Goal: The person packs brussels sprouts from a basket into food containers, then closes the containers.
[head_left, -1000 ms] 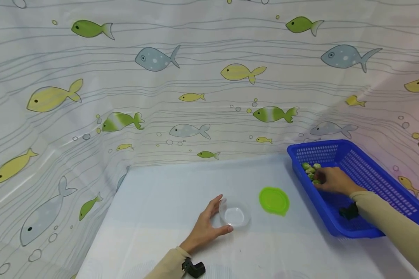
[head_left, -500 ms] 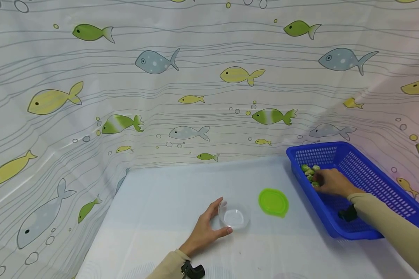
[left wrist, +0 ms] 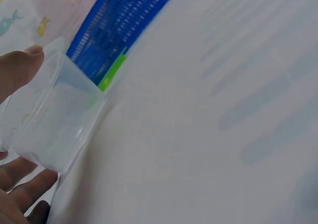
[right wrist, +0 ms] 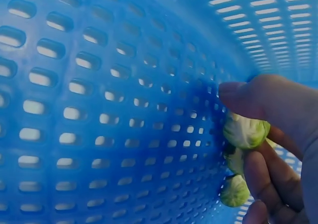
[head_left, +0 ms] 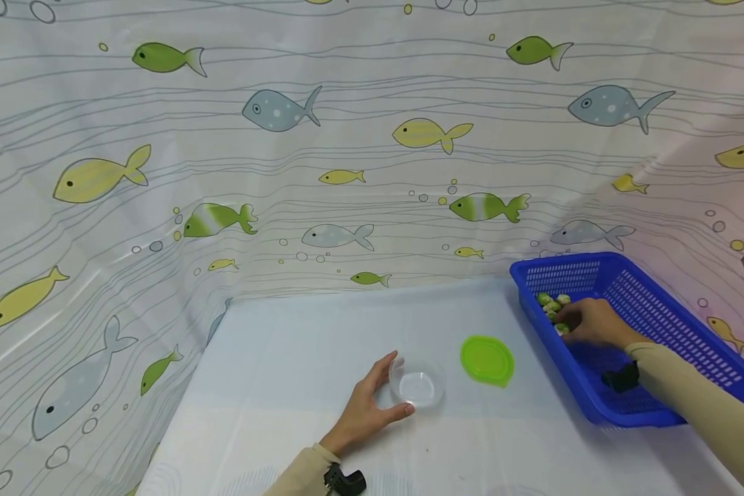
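Observation:
My left hand [head_left: 362, 412] holds a small clear plastic container [head_left: 417, 386] standing on the table, thumb on the near side and fingers on the far side. In the left wrist view the thumb lies at the rim of the container [left wrist: 62, 122] and the other fingers spread lower down. My right hand [head_left: 598, 324] reaches into a blue basket [head_left: 669, 310] at the right. Between its thumb and fingers it pinches a Brussels sprout [right wrist: 247, 130], seen in the right wrist view. Another sprout [right wrist: 234, 190] lies below it, against the basket wall.
A bright green lid [head_left: 486, 360] lies flat between the container and the basket. More Brussels sprouts [head_left: 550, 304] are heaped along the basket's left wall. A fish-patterned sheet [head_left: 359, 207] hangs behind the white table [head_left: 310, 344].
My right hand stays among the sprouts; its fingers shift slightly and more of the near sprout shows. The left hand and container keep their place, and the lid has not moved.

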`<state>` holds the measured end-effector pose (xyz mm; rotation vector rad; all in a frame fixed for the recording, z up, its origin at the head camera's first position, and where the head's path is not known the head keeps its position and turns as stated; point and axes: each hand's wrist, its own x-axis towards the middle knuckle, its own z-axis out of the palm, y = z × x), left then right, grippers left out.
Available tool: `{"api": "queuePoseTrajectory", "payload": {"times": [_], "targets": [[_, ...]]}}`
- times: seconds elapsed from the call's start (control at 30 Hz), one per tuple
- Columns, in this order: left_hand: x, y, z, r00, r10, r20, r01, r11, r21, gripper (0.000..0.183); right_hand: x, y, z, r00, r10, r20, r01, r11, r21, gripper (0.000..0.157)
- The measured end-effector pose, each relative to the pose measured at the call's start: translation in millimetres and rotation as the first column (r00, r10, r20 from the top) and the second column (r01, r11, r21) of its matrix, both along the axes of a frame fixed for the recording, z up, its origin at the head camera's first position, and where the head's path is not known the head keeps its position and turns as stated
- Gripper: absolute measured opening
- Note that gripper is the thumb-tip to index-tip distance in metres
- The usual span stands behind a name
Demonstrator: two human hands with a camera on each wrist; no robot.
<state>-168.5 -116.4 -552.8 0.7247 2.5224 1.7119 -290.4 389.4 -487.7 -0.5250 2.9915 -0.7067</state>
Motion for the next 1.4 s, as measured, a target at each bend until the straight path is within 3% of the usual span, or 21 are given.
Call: {"api": "queuePoseTrajectory", "payload": {"times": [0.4, 0.67, 1.27, 1.4], "targets": [[1.3, -0.2, 0.1, 1.000, 0.009, 0.005, -0.009, 1.000, -0.008, 0.098, 3.1, 2.8, 7.7, 0.997, 0.027, 0.066, -0.024, 0.999, -0.044, 0.038], [1.8, -1.7, 1.3, 1.000, 0.012, 0.005, -0.012, 1.000, -0.012, 0.099, 3.6, 7.6, 20.5, 0.996, -0.050, 0.079, 0.059, 0.990, -0.125, 0.048], [-0.8, -1.2, 0.6, 1.000, -0.001, -0.005, 0.001, 1.000, -0.005, 0.098, 7.8, -0.2, 56.7, 0.984, -0.128, 0.124, 0.163, 0.925, -0.343, 0.056], [-0.3, -0.9, 1.2, 1.000, -0.007, 0.000, 0.007, 1.000, 0.001, 0.098, 7.6, -7.8, 62.1, 0.981, -0.142, 0.134, 0.181, 0.920, -0.347, 0.059]]}}
